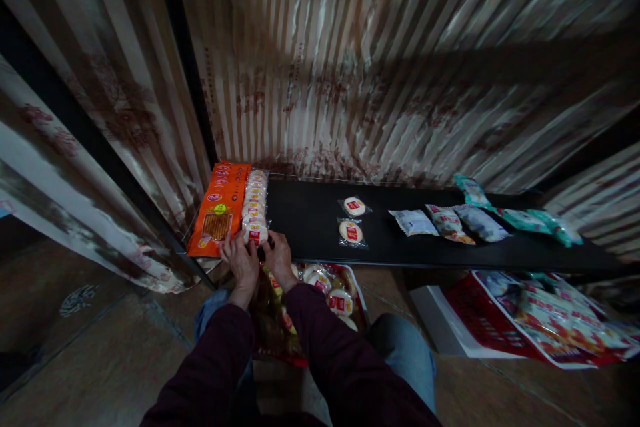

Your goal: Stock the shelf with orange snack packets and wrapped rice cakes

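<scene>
A row of round white crackers in clear wrappers (255,203) runs front to back at the left end of the black shelf (305,220). At its front end, my left hand (243,263) and my right hand (279,259) close from both sides on a wrapped cracker with a red label (256,235). Left of the row lies an orange snack bag (220,203), which my left fingers overlap at its lower right corner. Farther right on the shelf lie two single wrapped crackers, a rear one (355,206) and a front one (351,232).
Below the shelf, between my knees, stands a red box (361,297) of wrapped crackers. Small white packets (414,222) and green packets (525,220) lie on the right of the shelf. Another red box (470,307) of bags stands below right. A patterned curtain (320,80) hangs behind.
</scene>
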`<state>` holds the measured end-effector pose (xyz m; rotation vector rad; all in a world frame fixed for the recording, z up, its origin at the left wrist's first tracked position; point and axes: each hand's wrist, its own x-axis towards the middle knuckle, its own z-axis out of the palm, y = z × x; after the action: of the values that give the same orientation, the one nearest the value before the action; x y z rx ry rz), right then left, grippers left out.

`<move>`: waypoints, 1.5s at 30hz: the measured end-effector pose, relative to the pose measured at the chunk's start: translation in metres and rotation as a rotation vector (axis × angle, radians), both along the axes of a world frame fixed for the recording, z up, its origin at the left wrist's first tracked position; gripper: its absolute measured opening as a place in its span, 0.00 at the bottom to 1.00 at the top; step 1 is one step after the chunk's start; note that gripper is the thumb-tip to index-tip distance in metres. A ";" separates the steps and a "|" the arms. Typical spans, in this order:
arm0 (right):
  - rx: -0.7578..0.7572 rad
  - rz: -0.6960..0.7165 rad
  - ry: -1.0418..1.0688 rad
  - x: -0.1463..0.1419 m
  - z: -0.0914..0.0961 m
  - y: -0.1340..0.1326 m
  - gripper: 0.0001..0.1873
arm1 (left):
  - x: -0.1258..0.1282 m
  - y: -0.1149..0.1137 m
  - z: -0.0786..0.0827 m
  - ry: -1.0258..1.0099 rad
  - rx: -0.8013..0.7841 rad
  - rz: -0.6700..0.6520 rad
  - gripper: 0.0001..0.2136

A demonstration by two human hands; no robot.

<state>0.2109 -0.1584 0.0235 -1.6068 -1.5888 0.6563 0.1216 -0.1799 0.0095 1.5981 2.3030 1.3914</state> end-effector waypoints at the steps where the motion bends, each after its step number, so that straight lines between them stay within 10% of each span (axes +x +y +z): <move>1: 0.001 0.002 -0.006 -0.001 -0.001 0.001 0.16 | 0.000 0.001 -0.001 0.017 0.004 0.007 0.14; 45: 0.060 0.002 -0.059 -0.004 -0.012 -0.004 0.25 | 0.006 0.008 -0.007 0.080 -0.031 -0.038 0.20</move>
<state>0.2071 -0.1620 0.0120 -1.5935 -1.6376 0.5620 0.1276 -0.1723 0.0021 1.7088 2.3119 1.3009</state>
